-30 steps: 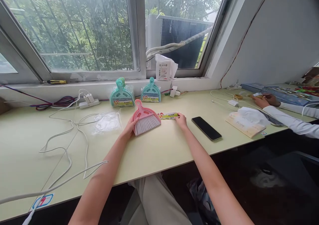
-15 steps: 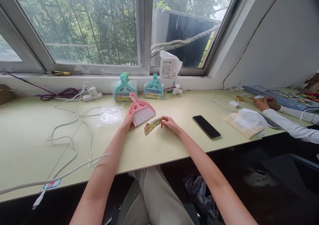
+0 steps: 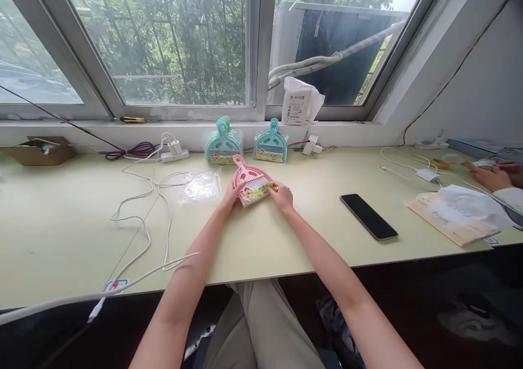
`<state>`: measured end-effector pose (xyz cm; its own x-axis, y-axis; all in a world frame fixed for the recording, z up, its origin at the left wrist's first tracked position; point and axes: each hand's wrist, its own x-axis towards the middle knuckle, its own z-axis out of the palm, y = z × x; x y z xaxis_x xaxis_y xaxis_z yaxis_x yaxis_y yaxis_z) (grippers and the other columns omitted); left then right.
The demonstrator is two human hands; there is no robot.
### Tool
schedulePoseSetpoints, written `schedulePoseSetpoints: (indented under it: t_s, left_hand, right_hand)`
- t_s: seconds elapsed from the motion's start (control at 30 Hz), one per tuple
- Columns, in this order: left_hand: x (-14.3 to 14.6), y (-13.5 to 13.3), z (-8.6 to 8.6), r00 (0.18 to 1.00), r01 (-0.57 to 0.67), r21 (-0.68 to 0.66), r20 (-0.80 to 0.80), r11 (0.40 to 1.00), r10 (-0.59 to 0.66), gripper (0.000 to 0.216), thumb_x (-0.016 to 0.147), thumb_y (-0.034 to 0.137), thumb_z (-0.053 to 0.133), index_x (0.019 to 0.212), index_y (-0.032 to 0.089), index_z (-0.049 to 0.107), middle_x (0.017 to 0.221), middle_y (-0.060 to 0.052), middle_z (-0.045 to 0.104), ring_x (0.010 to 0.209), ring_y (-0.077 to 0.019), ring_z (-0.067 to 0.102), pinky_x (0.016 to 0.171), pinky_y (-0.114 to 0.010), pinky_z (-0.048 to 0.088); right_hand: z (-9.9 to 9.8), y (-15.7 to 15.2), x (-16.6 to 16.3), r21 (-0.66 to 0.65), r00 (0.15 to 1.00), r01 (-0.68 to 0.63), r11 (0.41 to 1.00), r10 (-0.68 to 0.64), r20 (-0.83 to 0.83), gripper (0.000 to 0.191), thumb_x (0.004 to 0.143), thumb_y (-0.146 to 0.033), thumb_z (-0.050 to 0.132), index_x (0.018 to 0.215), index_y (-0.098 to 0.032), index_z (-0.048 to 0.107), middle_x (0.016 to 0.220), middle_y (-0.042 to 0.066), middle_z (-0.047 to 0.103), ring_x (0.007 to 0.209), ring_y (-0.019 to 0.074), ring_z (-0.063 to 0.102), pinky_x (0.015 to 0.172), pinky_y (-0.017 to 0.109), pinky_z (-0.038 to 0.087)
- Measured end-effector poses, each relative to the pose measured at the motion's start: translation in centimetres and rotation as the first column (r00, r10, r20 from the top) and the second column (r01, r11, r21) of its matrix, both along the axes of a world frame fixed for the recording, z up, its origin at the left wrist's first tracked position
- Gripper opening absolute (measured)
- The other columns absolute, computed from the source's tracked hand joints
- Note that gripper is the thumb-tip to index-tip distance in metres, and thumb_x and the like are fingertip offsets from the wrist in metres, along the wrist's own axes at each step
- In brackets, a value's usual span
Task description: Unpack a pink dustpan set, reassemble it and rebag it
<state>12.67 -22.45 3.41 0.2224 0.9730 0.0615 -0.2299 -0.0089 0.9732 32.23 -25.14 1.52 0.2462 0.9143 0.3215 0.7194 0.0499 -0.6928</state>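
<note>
A pink dustpan and brush set (image 3: 245, 175) is tilted up off the table in front of me, its white bristles facing me. My left hand (image 3: 232, 195) is closed on the set's left edge. Across the lower bristles lies a printed label card (image 3: 255, 193), held at its right end by the closed fingers of my right hand (image 3: 281, 195). Behind stand several teal dustpan sets (image 3: 223, 140) in clear wrap, and another teal dustpan set (image 3: 271, 141) beside them.
Left of my hands lies a clear plastic bag (image 3: 201, 187), near white cables (image 3: 149, 222). A phone (image 3: 369, 216) and a tissue pack (image 3: 453, 216) lie to the right. A co-worker's hands (image 3: 490, 176) are at the far right. A cardboard box (image 3: 44, 153) sits back left.
My right hand has brought the label card from beside the pink set onto its bristles. My left hand still holds the set. The whole view has shifted left.
</note>
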Motion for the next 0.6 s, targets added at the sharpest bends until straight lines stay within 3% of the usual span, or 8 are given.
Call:
schedulePoseSetpoints:
  t_s: [0.23,0.43,0.53,0.6]
  left_hand:
    - [0.09,-0.64,-0.24,0.997,0.072,0.041,-0.003,0.997,-0.072,0.079,0.060,0.020,0.077,0.133,0.022,0.047,0.124,-0.010,0.062,0.114,-0.0305,0.059,0.096,-0.046,0.049]
    - [0.39,-0.36,-0.45,0.999,0.000,0.016,-0.048,1.000,0.001,0.076,0.057,0.016,0.076,0.128,0.018,0.050,0.122,-0.012,0.063,0.117,-0.0319,0.057,0.098,-0.046,0.048]
    - [0.43,-0.40,-0.26,0.999,-0.018,0.029,-0.026,0.999,0.019,0.078,0.056,0.017,0.078,0.129,0.017,0.049,0.123,-0.012,0.063,0.119,-0.0328,0.055,0.098,-0.046,0.048]
    - [0.47,-0.62,0.02,1.000,0.014,0.059,0.012,0.998,-0.015,0.078,0.058,0.020,0.078,0.130,0.018,0.049,0.124,-0.011,0.063,0.119,-0.0328,0.055,0.097,-0.045,0.049]
  right_hand:
    - [0.10,0.16,-0.12,0.009,1.000,0.011,1.000,-0.012,0.015,0.016,0.084,-0.026,0.055,0.094,-0.027,0.067,0.095,-0.001,0.071,0.082,0.0188,0.062,0.065,0.027,0.041]
    - [0.37,-0.19,-0.27,0.039,1.000,0.030,0.999,-0.030,-0.003,0.019,0.084,-0.023,0.054,0.099,-0.025,0.065,0.103,0.002,0.068,0.082,0.0184,0.062,0.072,0.030,0.046]
    - [0.63,-0.40,-0.51,0.153,0.986,0.096,0.984,-0.073,-0.151,0.035,0.080,-0.025,0.059,0.114,-0.023,0.058,0.122,0.008,0.058,0.095,0.0205,0.060,0.083,0.034,0.048]
    - [0.76,-0.69,-0.93,0.194,0.920,0.188,0.963,-0.103,-0.379,0.052,0.075,-0.028,0.066,0.124,-0.022,0.049,0.134,0.012,0.049,0.112,0.0232,0.054,0.092,0.037,0.047]
